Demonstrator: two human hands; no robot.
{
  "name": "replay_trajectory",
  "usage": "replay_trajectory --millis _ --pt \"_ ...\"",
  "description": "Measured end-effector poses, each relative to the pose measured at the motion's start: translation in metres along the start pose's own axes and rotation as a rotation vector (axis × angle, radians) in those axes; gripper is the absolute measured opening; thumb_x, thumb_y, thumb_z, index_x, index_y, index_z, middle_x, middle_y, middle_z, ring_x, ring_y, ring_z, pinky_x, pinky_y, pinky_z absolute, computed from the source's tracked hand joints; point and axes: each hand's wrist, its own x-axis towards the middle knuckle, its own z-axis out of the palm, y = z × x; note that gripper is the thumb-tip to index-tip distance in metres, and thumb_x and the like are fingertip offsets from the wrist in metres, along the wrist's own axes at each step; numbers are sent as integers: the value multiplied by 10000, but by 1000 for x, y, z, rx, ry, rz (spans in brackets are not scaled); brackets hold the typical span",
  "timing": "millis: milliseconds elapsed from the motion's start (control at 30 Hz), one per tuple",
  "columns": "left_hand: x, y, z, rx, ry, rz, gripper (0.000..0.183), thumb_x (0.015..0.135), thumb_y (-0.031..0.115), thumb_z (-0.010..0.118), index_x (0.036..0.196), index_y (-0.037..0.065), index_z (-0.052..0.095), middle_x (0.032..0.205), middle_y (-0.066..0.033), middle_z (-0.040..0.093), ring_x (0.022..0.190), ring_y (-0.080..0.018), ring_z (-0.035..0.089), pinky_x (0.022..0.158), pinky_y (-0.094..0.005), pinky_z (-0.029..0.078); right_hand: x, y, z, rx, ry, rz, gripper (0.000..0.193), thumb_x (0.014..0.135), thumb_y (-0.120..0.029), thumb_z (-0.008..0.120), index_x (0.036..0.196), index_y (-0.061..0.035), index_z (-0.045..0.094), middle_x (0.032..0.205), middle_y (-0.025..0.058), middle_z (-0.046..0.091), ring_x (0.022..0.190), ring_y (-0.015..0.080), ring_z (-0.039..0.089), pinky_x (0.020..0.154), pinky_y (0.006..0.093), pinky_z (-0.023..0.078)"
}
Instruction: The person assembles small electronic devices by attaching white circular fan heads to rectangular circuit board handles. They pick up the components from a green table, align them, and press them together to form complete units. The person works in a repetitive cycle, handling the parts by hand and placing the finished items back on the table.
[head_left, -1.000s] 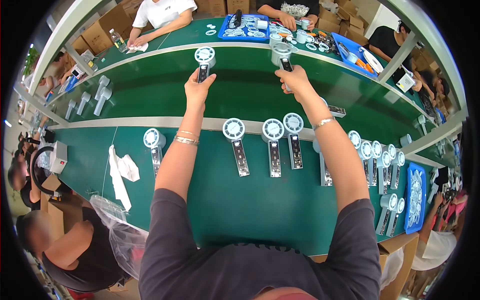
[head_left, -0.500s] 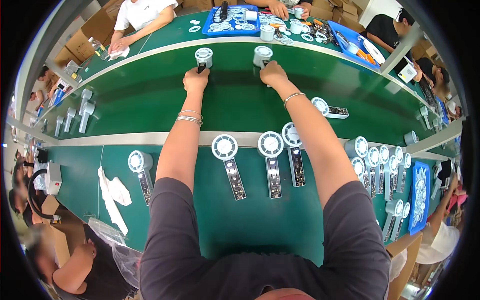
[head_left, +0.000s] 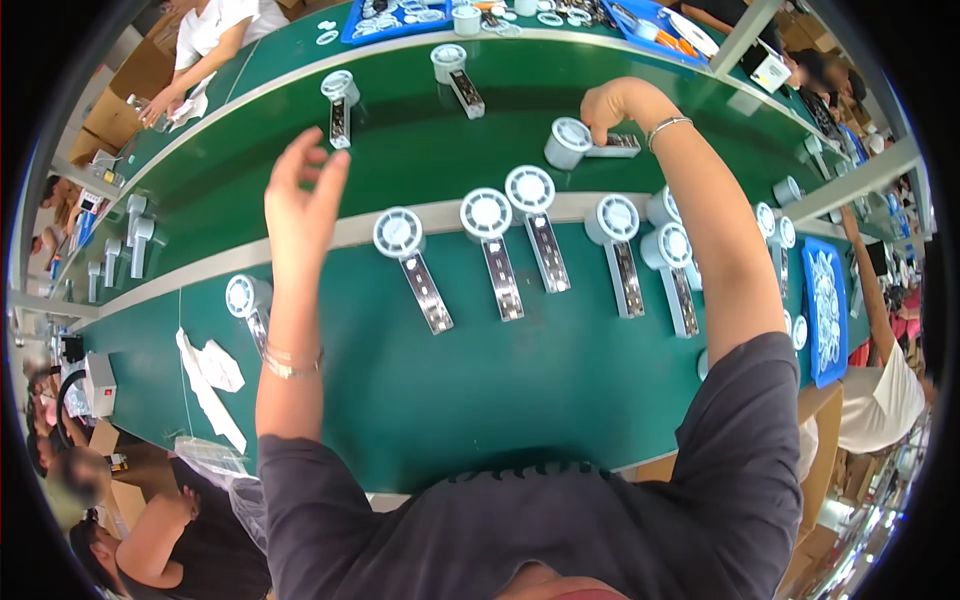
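My right hand (head_left: pixel 612 103) grips small white round-headed handheld fan (head_left: pixel 585 144) on green counter (head_left: pixel 500 400); my left hand (head_left: pixel 300 205) empty, fingers spread, raised; two fans (head_left: pixel 338 95) placed far side, row of five (head_left: pixel 500 250) left

Green bench (head_left: pixel 480 400) bearing handheld fans (head_left: pixel 487 215)

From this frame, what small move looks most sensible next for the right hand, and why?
Probably lift the handheld fan off the belt and draw it toward the near row of fans. The right hand has its fingers on the fan's handle, while the left hand hangs open and empty above the belt.
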Motion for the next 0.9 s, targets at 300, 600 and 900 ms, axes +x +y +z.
replay_trajectory --millis 300,600,900 --pt "-102 -4 -11 205 -470 -384 401 808 373 632 726 -20 635 544 -65 539 503 -132 468 509 -284 402 -86 -26 51 333 631 100 368 680 -329 645 883 -22 660 864 152 661 786 278 641 717 361 504" --pt "-110 9 18 173 -457 -353 467 751 431 683 804 -33 658 609 -62 579 549 -128 502 525 -285 406 -298 -123 205 435 653 -173 247 660 -238 640 629 -5 563 602 173 580 556 351 577 534 418 472" --pt "-121 -13 34 97 -299 -427 408 700 372 693 784 -15 599 664 -88 611 590 -195 584 578 -312 463 -294 -112 234 410 1016 32 322 693 -273 693 809 13 601 705 171 608 669 340 605 580 409 486"
